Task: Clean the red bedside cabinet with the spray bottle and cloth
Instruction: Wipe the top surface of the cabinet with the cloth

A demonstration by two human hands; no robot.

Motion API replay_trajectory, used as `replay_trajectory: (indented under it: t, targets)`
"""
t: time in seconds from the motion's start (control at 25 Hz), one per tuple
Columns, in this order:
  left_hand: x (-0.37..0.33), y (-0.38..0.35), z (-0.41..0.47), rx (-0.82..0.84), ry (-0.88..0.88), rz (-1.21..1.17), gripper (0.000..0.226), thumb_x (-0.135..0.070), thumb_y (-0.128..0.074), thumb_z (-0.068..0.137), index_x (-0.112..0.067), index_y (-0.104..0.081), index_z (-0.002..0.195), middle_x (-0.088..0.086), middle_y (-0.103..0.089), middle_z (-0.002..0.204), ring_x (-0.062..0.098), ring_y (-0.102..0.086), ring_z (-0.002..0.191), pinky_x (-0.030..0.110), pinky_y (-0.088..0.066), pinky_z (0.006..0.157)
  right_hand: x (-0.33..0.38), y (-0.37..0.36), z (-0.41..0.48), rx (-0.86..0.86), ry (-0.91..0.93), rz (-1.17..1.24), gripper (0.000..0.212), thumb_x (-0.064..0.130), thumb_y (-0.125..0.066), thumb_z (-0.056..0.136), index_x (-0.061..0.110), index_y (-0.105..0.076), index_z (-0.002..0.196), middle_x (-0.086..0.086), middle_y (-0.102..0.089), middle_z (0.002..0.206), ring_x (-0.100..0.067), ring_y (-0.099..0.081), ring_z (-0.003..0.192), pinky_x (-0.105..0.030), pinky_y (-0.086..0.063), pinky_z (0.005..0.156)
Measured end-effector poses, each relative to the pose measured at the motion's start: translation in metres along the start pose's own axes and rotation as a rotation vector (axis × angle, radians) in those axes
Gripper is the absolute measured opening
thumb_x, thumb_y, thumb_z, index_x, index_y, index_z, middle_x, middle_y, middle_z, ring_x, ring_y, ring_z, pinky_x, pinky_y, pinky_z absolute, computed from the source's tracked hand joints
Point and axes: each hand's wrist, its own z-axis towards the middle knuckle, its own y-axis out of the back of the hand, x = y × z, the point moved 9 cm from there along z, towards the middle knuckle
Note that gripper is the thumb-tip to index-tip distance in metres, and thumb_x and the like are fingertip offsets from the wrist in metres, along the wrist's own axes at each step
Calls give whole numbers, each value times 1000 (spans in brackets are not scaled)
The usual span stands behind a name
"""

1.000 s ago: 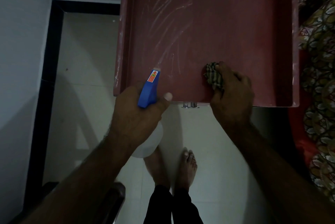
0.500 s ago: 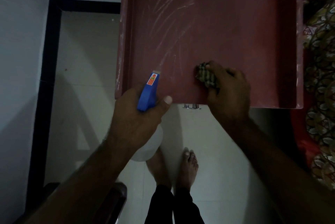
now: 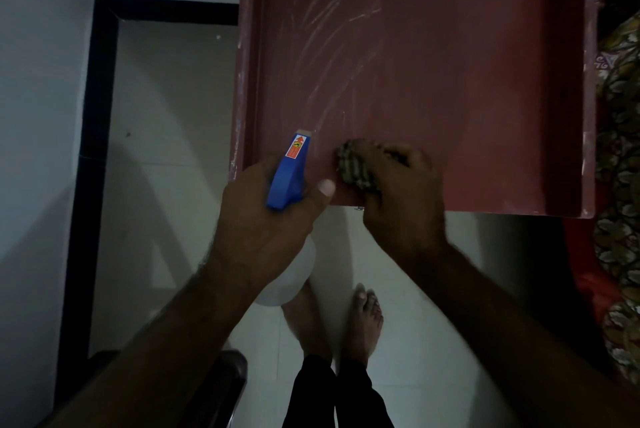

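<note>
Fingers (image 3: 410, 159) round crumpled, seemingly striped cloth (image 3: 353, 166)

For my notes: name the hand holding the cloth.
The right hand grips the crumpled striped cloth; the left hand holds the blue-headed white spray bottle.

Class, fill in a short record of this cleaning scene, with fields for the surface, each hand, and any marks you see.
Surface: red cabinet top, raised rim
Left hand: grips the spray bottle, blue nozzle over the near left corner
Right hand: holds the cloth bunched against the top by the front edge
Marks: pale streaks on the left half
Beside: patterned fabric at the right
</note>
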Motion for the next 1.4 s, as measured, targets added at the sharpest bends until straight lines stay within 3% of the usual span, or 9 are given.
replay_trajectory:
  t: [0.12, 0.24, 0.48, 0.68, 0.88, 0.96, 1.2, 1.4]
  targets:
    - [1, 1, 3, 9, 10, 11, 28, -36, -71, 90, -9, -62, 87, 9, -69, 72, 13, -65, 69, 6, -48, 58, 9, 1, 5, 42, 112, -6, 71, -2, -72, 70, 22, -64, 137, -12, -68, 118, -34, -59, 112, -47, -56, 87]
    - [0, 3, 5, 2, 13, -13, 31, -37, -72, 88, -7, -63, 88, 9, -69, 72, 14, -66, 66, 9, -50, 57, -9, 18, 32, -92, -23, -21, 68, 0, -66, 70, 20, -66, 135, -16, -69, 109, -38, -61, 103, -46, -57, 82]
    - [-6, 8, 10, 10, 13, 1, 30, -37, -70, 89, -8, -64, 89, 7, -70, 74, 11, -66, 68, 7, -49, 60, 7, 6, -7, 22, 7, -6, 74, -6, -66, 67, 21, -65, 136, -12, -69, 118, -39, -60, 113, -54, -55, 87]
    - [-11, 8, 14, 24, 10, -23, 33, -37, -70, 88, -5, -64, 91, 9, -70, 75, 10, -67, 68, 5, -48, 59, 15, -3, 51, 6, -40, -95, 67, 12, -74, 77, 26, -60, 142, -8, -71, 117, -36, -58, 113, -47, -51, 88]
    - [-17, 8, 19, 45, -12, 44, 32, -40, -69, 89, -8, -64, 90, 12, -70, 78, 22, -67, 70, 13, -51, 62, 13, 0, 12, 1, -86, -9, 67, 1, -71, 75, 22, -64, 137, -8, -70, 119, -36, -59, 114, -53, -54, 86]
    - [-18, 9, 21, 51, -8, 48, 31, -39, -69, 89, -9, -63, 89, 12, -69, 78, 21, -66, 70, 9, -50, 62, 13, 1, -2, 4, -71, -3, 67, -2, -71, 73, 21, -65, 136, -8, -70, 118, -36, -60, 114, -54, -55, 85]
    - [-21, 8, 27, 68, -7, 38, 36, -41, -67, 90, -4, -65, 90, 15, -69, 82, 25, -66, 74, 16, -51, 68, 10, 7, 72, -56, -160, 5, 73, -1, -68, 71, 23, -63, 140, -14, -72, 115, -41, -60, 109, -50, -52, 90]
    - [-28, 11, 30, 66, -11, 13, 35, -37, -68, 90, -2, -65, 89, 17, -69, 81, 27, -66, 73, 12, -50, 65, -1, 10, 7, 17, -180, -5, 70, -1, -70, 75, 25, -61, 140, -9, -69, 119, -35, -57, 115, -55, -55, 87]
